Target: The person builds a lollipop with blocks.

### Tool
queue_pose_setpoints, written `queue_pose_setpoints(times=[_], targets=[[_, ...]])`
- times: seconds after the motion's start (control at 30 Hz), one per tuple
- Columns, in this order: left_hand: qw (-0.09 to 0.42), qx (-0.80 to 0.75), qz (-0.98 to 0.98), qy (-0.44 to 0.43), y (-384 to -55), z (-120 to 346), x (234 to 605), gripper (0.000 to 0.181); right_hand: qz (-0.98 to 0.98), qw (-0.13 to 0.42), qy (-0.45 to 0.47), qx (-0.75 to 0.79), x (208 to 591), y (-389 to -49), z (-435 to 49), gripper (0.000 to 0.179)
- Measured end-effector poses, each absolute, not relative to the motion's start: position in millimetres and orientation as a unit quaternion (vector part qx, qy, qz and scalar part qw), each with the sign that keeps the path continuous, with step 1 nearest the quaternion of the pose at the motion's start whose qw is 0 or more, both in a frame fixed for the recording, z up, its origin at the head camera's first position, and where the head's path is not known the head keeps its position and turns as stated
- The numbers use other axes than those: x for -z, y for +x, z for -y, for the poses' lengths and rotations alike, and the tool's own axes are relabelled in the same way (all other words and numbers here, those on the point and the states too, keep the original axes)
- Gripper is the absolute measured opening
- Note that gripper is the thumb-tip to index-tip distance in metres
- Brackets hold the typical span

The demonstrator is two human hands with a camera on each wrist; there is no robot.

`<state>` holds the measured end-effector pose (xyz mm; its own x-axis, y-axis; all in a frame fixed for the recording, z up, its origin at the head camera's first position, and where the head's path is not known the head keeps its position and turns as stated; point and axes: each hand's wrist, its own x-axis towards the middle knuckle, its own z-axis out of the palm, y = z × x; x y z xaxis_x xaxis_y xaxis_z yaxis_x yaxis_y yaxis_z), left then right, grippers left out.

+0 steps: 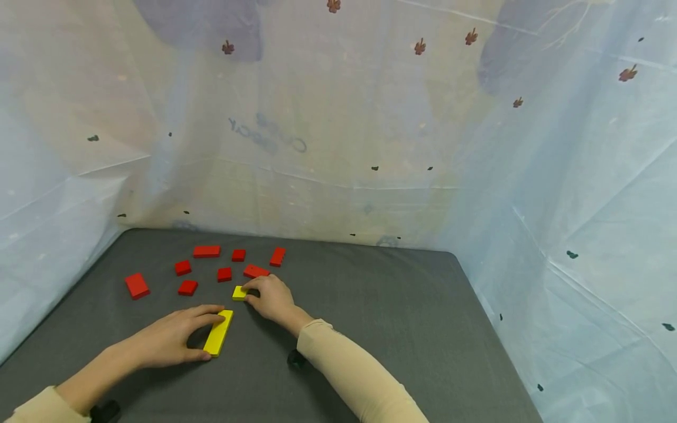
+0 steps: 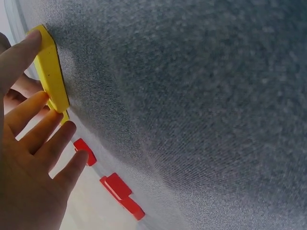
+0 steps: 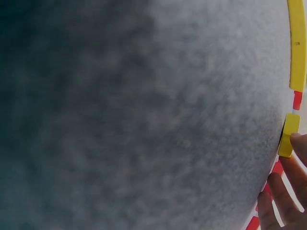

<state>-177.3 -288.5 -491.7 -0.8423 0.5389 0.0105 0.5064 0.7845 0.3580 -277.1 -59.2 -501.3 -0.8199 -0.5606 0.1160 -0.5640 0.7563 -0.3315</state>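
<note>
Yellow bar (image 1: 218, 335) in L hand (image 1: 171, 336), sm. yellow blk (image 1: 238, 294) in R hand (image 1: 275, 298).

Dark grey table (image 1: 402, 329); pale creased sheeting (image 1: 328, 141) behind, brown leaf shapes (image 1: 420, 47) scattered.

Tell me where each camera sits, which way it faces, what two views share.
Head: worn there, facing forward and down at the grey table; left grip, right grip and cream sleeves show.
Left wrist: worn there, facing across the table; left thumb and fingers show at left, by the long yellow block.
Right wrist: worn there, facing across the table; right fingers show at right, by the small yellow block.
Both wrist views share the long yellow block and red blocks.
</note>
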Motion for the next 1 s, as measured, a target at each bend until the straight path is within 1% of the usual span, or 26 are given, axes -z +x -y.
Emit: queue_pose_setpoints(times=[0.17, 0.5, 0.8, 1.0], targets=[[0.037, -0.18, -0.944, 0.274, -180, 285, 492, 0.074, 0.932, 0.004, 0.309, -0.19, 498, -275, 49, 0.029], [-0.008, -0.172, -0.947, 0.273, -185, 275, 494, 0.075, 0.917, 0.039, 0.327, -0.225, 483, -268, 16, 0.028], [-0.069, -0.182, -0.948, 0.252, -188, 244, 493, 0.074, 0.906, 0.072, 0.323, -0.265, 483, -265, -22, 0.029], [-0.081, -0.186, -0.947, 0.249, -193, 217, 496, 0.072, 0.903, 0.1, 0.308, -0.281, 483, -262, -49, 0.028]])
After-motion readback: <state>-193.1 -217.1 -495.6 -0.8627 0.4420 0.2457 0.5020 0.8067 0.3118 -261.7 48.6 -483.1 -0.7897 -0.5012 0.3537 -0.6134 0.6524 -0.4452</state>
